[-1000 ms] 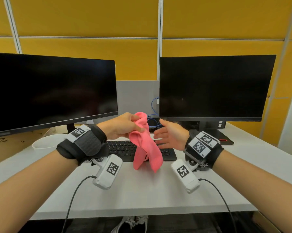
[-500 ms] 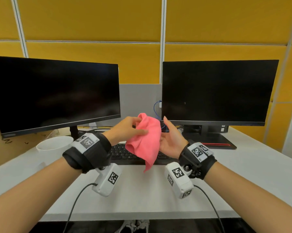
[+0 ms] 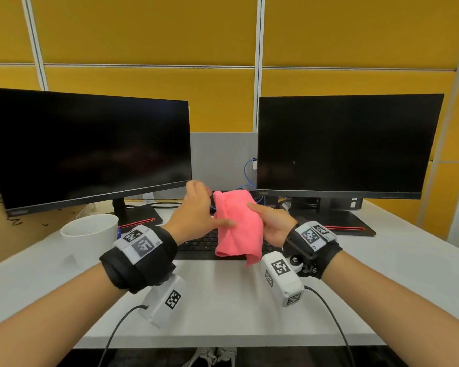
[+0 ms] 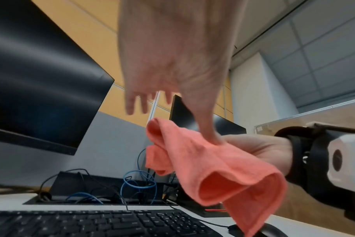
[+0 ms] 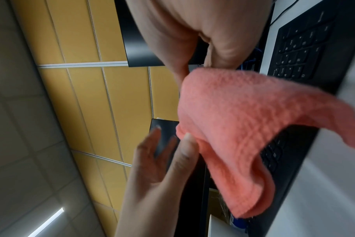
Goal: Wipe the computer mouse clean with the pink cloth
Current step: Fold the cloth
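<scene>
Head view, nearest first: my right hand (image 3: pixel 272 225) grips the pink cloth (image 3: pixel 237 226) bunched in its curled fingers, above the keyboard (image 3: pixel 199 246) on the table (image 3: pixel 223 300). My left hand (image 3: pixel 196 210) has straight, spread fingers, thumb touching the cloth. Left wrist view shows the dark mouse (image 4: pixel 272 230) under the cloth's hanging corner. Beyond stand two dark monitors (image 3: pixel 347 144).

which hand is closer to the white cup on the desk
Left. The left hand is over the keyboard, just right of the white cup; the right hand, holding the pink cloth, is farther right.
</scene>
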`<action>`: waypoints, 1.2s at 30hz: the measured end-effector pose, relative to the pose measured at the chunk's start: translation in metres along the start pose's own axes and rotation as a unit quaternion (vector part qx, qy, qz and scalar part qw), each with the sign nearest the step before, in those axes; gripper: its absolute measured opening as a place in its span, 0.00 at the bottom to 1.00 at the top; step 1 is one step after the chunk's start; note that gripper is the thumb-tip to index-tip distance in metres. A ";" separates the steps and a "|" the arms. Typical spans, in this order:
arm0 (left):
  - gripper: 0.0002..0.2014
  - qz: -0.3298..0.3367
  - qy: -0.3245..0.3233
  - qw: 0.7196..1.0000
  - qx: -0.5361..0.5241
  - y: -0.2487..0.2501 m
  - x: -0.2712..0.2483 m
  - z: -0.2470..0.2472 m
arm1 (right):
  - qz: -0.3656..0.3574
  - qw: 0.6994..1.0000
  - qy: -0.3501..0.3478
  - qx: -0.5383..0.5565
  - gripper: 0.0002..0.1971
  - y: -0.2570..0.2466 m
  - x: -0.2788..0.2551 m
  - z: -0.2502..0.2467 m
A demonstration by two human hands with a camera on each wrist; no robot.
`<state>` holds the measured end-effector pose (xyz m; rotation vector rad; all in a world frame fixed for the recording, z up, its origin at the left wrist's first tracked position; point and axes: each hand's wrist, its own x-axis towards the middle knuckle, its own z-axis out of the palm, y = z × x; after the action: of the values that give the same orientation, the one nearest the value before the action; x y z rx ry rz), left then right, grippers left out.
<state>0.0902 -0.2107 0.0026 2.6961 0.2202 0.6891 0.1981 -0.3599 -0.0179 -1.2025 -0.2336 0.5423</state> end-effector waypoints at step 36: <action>0.16 -0.045 -0.130 0.920 -0.366 -0.065 -0.025 -0.064 | -0.085 0.910 -0.271 -0.301 0.27 0.001 0.024 0.088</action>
<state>0.0331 -0.1377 0.0209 2.0042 0.0062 0.2870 0.1787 -0.2751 0.0102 -1.5834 -1.0337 0.6677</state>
